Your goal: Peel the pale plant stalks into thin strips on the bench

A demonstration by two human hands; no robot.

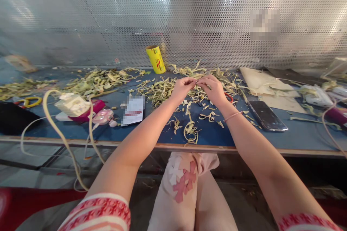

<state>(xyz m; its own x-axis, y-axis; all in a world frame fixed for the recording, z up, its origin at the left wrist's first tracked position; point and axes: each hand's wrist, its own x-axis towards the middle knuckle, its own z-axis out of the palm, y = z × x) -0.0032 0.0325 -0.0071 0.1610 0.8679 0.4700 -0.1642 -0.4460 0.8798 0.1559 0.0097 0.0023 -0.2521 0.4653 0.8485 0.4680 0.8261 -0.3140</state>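
My left hand (184, 88) and my right hand (212, 87) meet over the middle of the table, their fingertips pinched close together. Whatever lies between the fingertips is too small to make out. Below and around both hands spreads a heap of dry, pale green leaves and stem scraps (159, 92). Loose curled scraps (191, 131) lie nearer to me, towards the table's front edge. Beside my right wrist a red loop (229, 97) shows in part, perhaps a tool handle; the rest of it is hidden.
A yellow tube (156, 60) stands tilted at the back. Phones lie left (133, 111) and right (267, 115). Further left are another leaf pile (97, 81), a power strip (77, 106) with cables, and a yellow-handled tool (34, 101). Cardboard (268, 83) lies right; a perforated metal wall (121, 14) closes the back.
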